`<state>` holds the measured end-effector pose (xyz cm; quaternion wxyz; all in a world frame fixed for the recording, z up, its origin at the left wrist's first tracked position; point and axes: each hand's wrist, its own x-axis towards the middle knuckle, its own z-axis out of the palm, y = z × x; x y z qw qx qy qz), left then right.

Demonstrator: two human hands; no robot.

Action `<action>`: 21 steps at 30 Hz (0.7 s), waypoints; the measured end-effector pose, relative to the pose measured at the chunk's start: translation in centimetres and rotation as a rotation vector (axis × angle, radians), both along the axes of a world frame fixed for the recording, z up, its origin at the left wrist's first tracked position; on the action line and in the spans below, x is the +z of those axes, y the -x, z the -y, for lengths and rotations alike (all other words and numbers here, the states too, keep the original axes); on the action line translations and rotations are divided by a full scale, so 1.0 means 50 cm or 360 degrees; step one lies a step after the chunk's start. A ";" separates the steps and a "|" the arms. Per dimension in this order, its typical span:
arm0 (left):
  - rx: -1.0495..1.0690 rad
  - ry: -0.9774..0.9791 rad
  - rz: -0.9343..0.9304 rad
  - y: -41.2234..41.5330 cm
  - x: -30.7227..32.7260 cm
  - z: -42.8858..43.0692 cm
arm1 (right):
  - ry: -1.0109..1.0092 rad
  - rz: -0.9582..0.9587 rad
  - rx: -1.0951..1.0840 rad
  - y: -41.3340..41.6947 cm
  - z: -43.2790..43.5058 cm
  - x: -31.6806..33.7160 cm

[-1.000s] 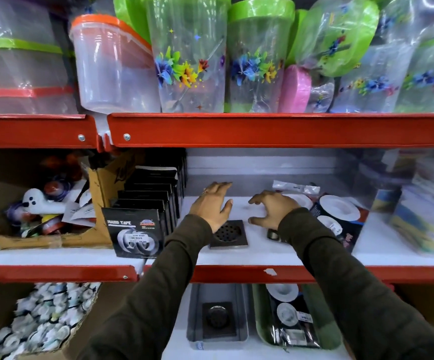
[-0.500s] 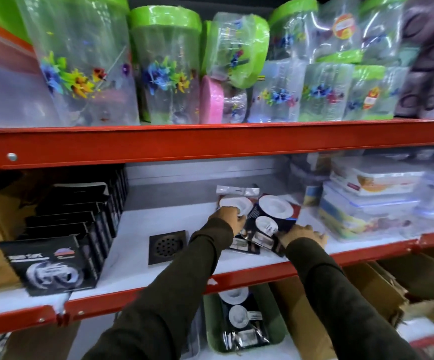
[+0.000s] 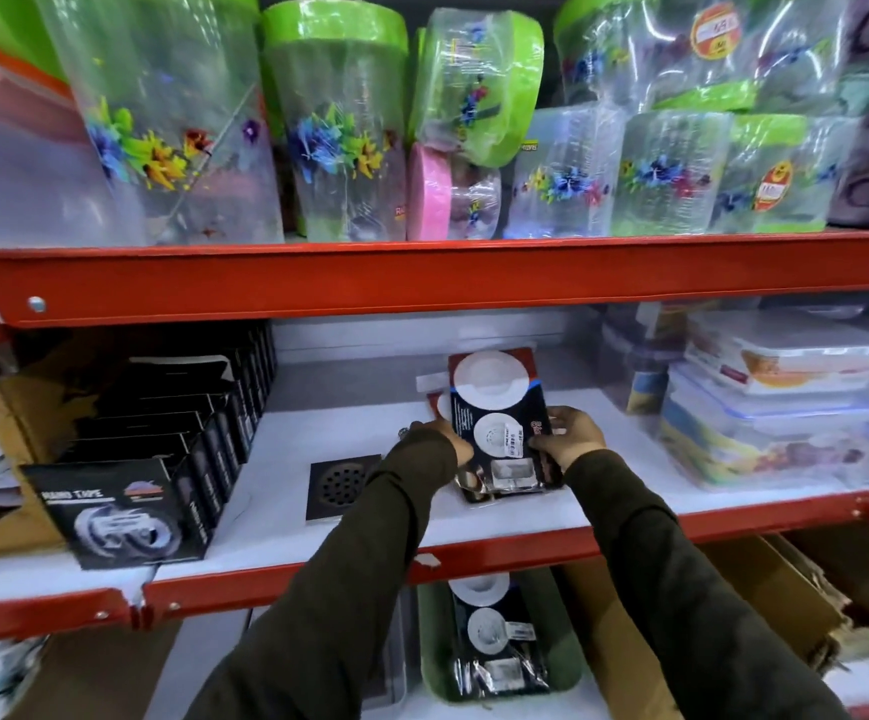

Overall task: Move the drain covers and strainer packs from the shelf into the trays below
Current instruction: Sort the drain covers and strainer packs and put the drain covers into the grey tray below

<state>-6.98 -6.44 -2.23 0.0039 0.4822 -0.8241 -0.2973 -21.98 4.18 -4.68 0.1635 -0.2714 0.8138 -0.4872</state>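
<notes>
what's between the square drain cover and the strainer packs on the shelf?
Head view: only the left sleeve and left hand cross there. The drain cover lies flat beside the sleeve; both hands hold the strainer packs.

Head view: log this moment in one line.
both hands grip black carded strainer packs above white shelf | square dark drain cover untouched | green tray below

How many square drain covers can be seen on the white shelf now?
1. The square drain cover lies flat on the white shelf, just left of the left hand, its right edge hidden by the sleeve. Others may be hidden behind the arms.
</notes>
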 end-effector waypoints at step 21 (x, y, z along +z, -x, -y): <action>0.0078 -0.0116 -0.0273 0.008 -0.028 -0.115 | -0.0360 0.0078 0.0071 0.021 -0.053 -0.006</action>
